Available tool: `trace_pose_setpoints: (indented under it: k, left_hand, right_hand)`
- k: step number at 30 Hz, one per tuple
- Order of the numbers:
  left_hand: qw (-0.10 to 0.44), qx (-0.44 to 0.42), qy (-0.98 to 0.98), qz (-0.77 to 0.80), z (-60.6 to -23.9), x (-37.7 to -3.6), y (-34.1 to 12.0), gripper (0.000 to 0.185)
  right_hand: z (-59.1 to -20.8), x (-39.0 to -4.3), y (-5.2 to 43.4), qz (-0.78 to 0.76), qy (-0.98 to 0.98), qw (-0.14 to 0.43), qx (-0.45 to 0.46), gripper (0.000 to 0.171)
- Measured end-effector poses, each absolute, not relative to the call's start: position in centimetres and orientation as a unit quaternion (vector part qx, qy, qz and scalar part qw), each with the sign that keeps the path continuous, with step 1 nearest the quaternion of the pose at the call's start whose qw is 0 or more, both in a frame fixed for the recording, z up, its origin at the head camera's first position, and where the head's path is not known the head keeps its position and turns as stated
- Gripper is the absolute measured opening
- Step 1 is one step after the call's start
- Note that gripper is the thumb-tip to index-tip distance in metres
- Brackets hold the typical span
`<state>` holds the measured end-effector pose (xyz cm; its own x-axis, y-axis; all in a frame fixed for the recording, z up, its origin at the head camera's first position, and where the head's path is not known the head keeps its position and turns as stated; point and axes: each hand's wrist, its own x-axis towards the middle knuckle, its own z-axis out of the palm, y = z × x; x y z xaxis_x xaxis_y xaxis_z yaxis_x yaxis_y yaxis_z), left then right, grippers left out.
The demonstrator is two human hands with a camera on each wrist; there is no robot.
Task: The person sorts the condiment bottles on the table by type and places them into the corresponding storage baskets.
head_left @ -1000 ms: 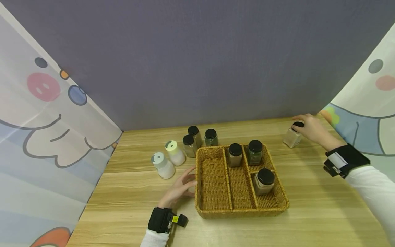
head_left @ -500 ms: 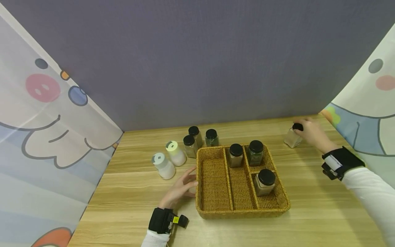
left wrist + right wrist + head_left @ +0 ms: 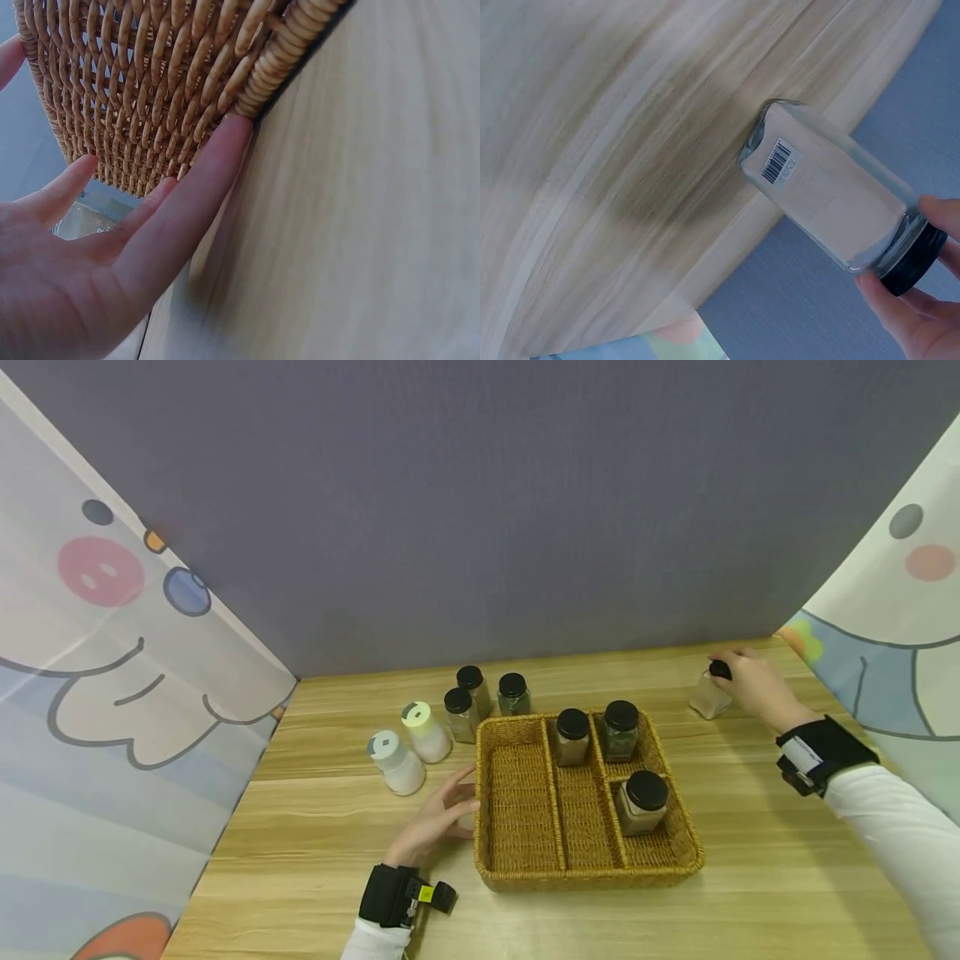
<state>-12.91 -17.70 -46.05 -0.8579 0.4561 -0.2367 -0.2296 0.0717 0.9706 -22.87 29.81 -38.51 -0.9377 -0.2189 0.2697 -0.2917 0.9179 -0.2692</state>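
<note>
At the table's right rear, my right hand (image 3: 757,689) pinches the black lid of a square glass spice jar (image 3: 832,187) filled with pale powder. Its thumb and fingers lie on either side of the lid, and a barcode label shows near the jar's base. A divided wicker basket (image 3: 517,875) stands mid-table. Against its left wall my left hand (image 3: 435,818) rests with fingers extended, the fingertips (image 3: 232,131) touching the weave low down. Inside the basket are a brown-filled jar (image 3: 572,743), a green-filled jar (image 3: 620,735) and a wider tan-filled jar (image 3: 641,806).
Left of the basket stand a white-capped bottle (image 3: 397,764) and a yellow-capped bottle (image 3: 427,733). Behind its left corner are two black-lidded jars, the nearer jar (image 3: 462,718) almost touching the basket, plus a green-filled jar (image 3: 513,697). A grey panel (image 3: 480,527) rises behind the table.
My right hand and wrist have shifted slightly left and down around the jar's lid. The jar has barely moved. My left hand and the basket stay as they were.
</note>
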Motion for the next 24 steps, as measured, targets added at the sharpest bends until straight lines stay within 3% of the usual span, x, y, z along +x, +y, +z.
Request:
trace_pose_setpoints:
  k: [24]
  left_hand:
    - [0.252,0.086,0.682,0.681,-46.08,-12.93,-17.71,0.070]
  right_hand:
    - [-38.15,-22.17,29.67,0.151,-0.967,0.131,0.157,0.035]
